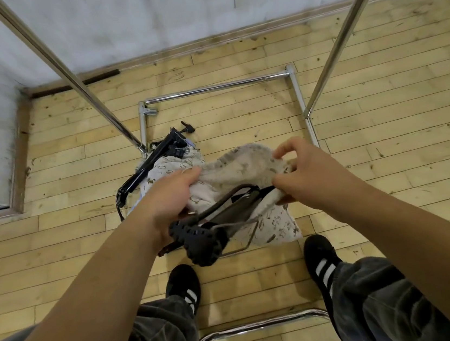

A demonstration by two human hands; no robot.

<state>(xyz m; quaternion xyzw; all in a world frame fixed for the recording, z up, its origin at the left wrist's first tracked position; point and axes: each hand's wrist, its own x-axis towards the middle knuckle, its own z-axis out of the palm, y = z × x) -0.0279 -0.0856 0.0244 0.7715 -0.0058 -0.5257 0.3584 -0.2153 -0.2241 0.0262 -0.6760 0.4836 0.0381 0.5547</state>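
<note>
A cream fleece garment (241, 165) with small brown prints hangs between my hands above the floor. My left hand (170, 197) grips its left side. My right hand (300, 172) pinches its right edge between thumb and fingers. A dark hanger (230, 200) with thin metal parts sits inside the garment, and a black ribbed piece (198, 238) hangs at its near end below my left wrist. How the hanger is held is hidden by cloth.
A chrome clothes rack stands around me: two slanted poles (73, 78) (343, 39) and a base frame (216, 87) on the wooden floor. A black folded stand (157, 156) lies on the floor beside more printed cloth. My two black shoes (182, 286) (322, 260) are below.
</note>
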